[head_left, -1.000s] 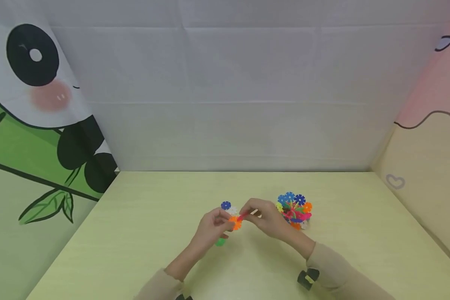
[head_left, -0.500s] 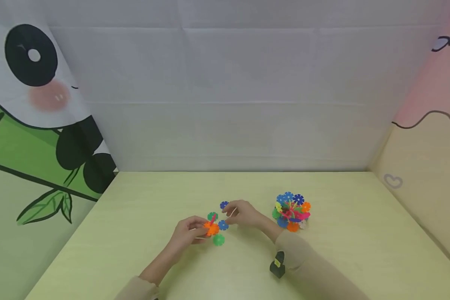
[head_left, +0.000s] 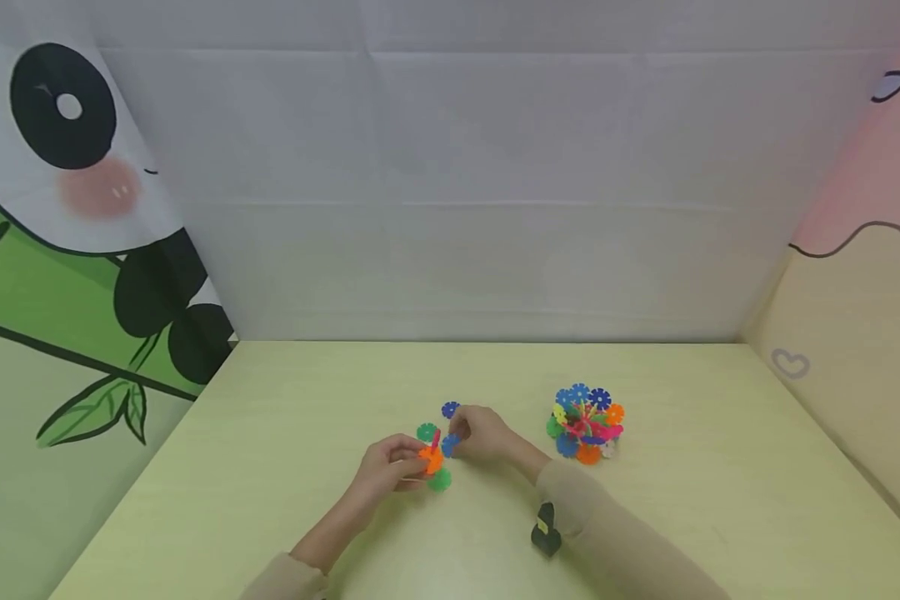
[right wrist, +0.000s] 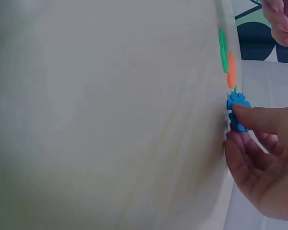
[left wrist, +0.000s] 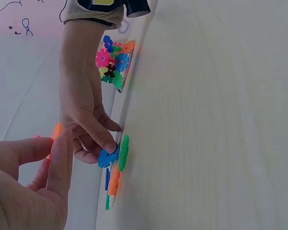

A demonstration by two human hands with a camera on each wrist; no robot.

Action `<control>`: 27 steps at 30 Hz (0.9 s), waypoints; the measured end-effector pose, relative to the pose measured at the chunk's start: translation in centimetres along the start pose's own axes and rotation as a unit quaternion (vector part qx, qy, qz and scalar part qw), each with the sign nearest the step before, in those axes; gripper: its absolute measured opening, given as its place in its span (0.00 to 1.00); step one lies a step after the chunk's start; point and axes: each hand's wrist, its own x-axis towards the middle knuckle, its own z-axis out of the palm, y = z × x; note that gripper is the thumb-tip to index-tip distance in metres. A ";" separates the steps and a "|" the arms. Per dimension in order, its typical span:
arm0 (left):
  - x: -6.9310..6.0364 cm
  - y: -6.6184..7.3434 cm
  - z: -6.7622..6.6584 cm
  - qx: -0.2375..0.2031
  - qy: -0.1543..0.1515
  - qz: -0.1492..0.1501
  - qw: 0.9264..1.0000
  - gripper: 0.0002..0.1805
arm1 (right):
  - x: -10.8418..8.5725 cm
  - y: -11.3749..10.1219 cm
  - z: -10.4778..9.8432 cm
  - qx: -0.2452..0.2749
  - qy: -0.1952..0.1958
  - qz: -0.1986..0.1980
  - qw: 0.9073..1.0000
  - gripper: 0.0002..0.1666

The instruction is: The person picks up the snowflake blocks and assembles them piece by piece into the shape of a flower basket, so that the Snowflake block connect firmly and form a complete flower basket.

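My left hand [head_left: 392, 467] pinches an orange notched flower-shaped disc [head_left: 432, 461] between thumb and fingers. Standing out from it is a pink disc [head_left: 436, 438], seen edge-on in the head view and joined to the orange one. Just to the right, low at the table, my right hand [head_left: 483, 433] has thumb and fingers on a blue notched disc [head_left: 450, 446]. In the right wrist view the thumb presses on the face of that blue disc [right wrist: 237, 101], with the other fingers curled beneath.
Loose discs lie around the hands: a teal-green one [head_left: 427, 432], a lighter green one [head_left: 440, 480], a dark blue one [head_left: 450, 409] and an orange one [right wrist: 232, 70]. A heap of many-coloured discs [head_left: 587, 425] sits to the right on the pale table [head_left: 307, 392].
The right hand has left the pink disc and moved left and down to the blue disc, now pinching it. The left hand has shifted left and lower with the joined orange and pink discs.
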 end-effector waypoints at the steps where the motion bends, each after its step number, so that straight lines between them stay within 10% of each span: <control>1: -0.1 0.0 0.1 -0.004 -0.005 -0.003 1.000 0.13 | -0.2 -0.1 -0.2 0.007 0.001 -0.006 1.000 0.10; 6: -0.2 0.1 0.8 -0.034 -0.031 -0.018 0.999 0.16 | -1.7 -0.4 -1.6 0.113 0.006 -0.006 0.994 0.09; 12: -0.3 0.4 1.3 -0.050 -0.035 -0.025 0.998 0.18 | -3.6 -1.6 -4.1 0.259 0.032 0.014 0.965 0.12; 27: -1.0 1.0 2.8 -0.001 0.027 0.017 0.999 0.12 | -4.1 -2.7 -5.2 0.189 -0.017 -0.022 0.982 0.09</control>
